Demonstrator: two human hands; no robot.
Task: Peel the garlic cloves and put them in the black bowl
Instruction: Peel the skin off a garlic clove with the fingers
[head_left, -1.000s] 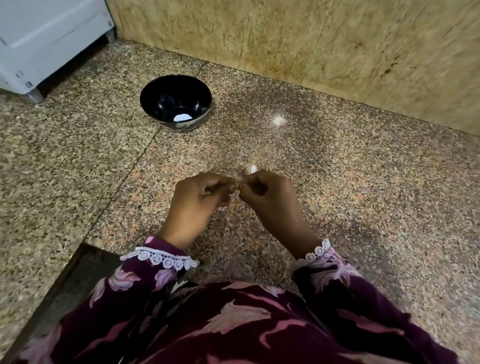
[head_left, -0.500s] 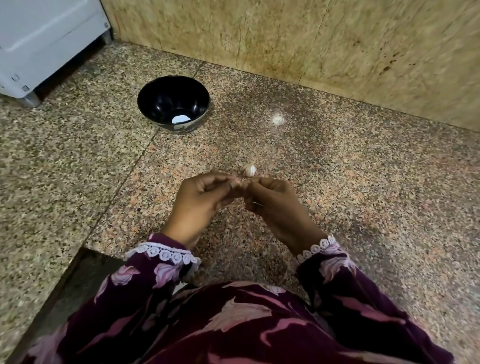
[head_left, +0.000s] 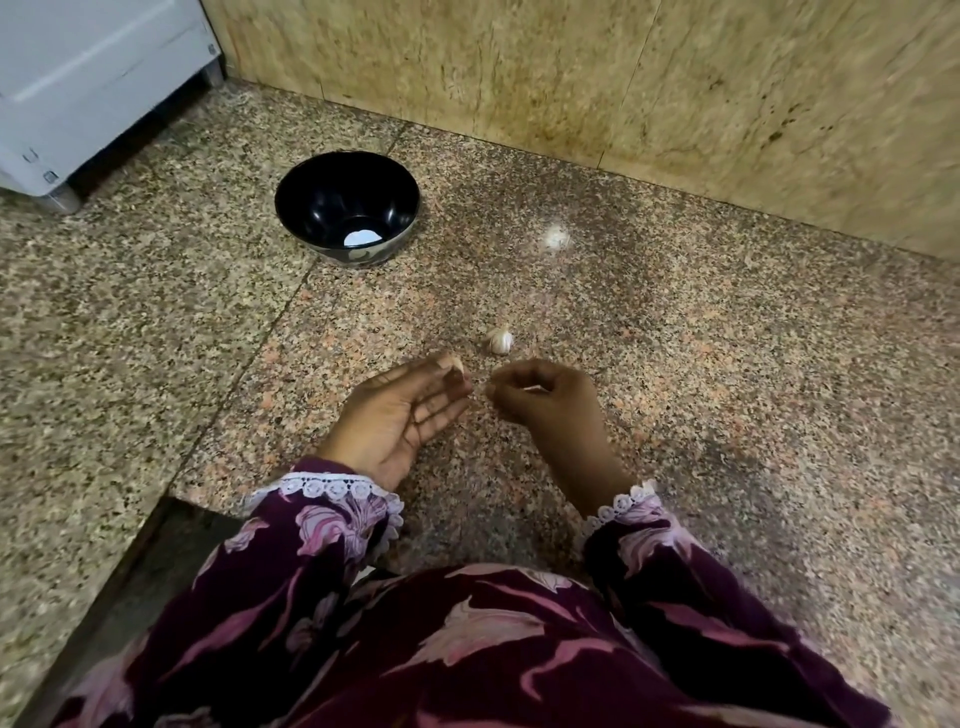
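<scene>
A garlic clove (head_left: 500, 341) is seen on the counter (head_left: 727, 364) just beyond both hands, nearer the right hand (head_left: 545, 397) (curled, pinching something small, perhaps skin), while the left hand (head_left: 402, 410) lies open, with the black bowl (head_left: 347, 208) well beyond to the left.

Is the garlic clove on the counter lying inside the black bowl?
No, the garlic clove lies on the granite counter, apart from the black bowl and just beyond the hands.
</scene>
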